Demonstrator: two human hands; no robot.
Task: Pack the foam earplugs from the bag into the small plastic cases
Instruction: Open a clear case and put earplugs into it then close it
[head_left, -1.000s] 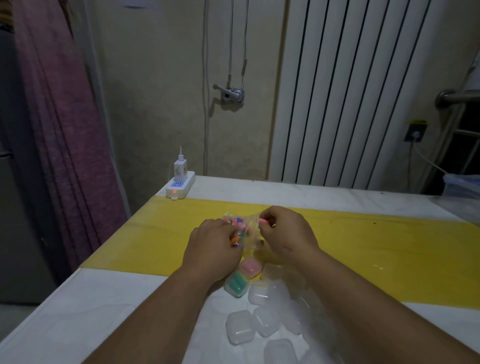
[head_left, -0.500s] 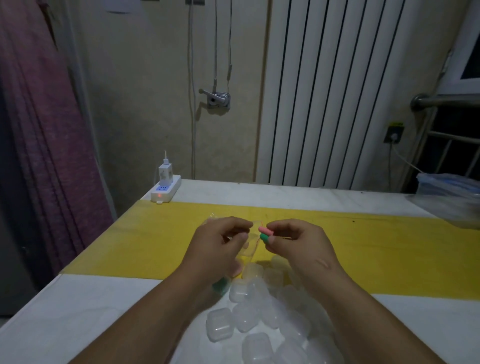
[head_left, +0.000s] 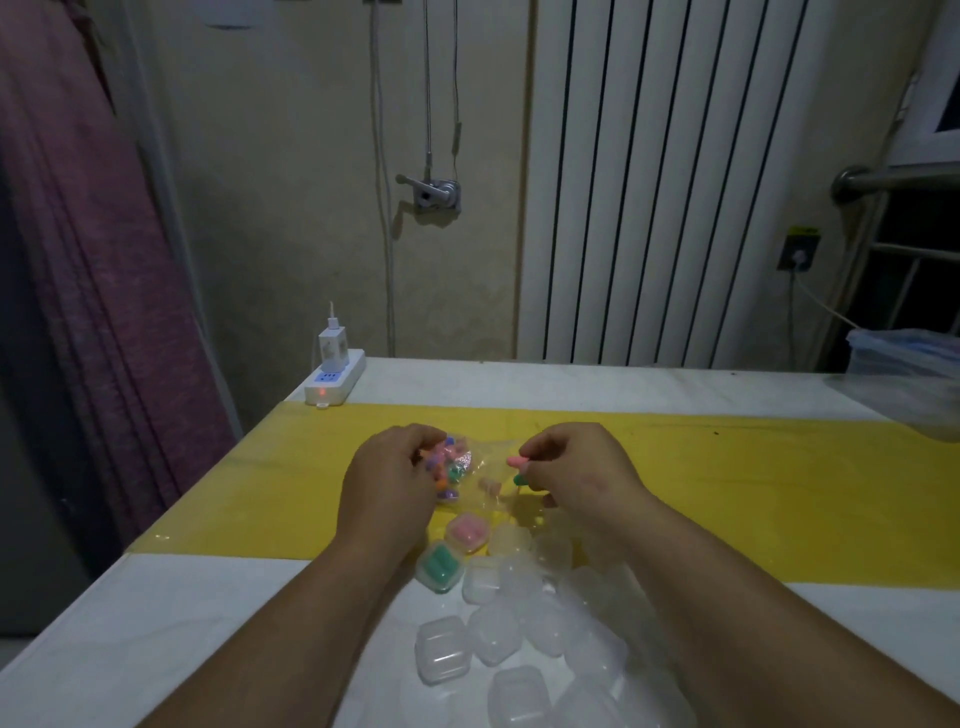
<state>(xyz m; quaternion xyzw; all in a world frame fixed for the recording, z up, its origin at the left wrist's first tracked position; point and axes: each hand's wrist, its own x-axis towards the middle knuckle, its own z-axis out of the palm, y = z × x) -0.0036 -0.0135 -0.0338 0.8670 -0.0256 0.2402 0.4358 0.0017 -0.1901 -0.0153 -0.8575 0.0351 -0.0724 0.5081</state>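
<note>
Two earplugs, one pink earplug (head_left: 516, 460) and one green earplug (head_left: 518, 479), are pinched in the fingertips of the right hand (head_left: 582, 467) above the yellow strip across the desk (head_left: 779, 483). The left hand (head_left: 387, 478) grips the clear bag (head_left: 457, 470) of mixed earplugs, just beside. Two filled cases, a pink case (head_left: 466, 531) and a green case (head_left: 439, 566), lie near the empty cases (head_left: 519, 639) toward the near edge. I think it is best now to put the bag down, open one empty case with the free hand, and press both plugs in together.
</note>
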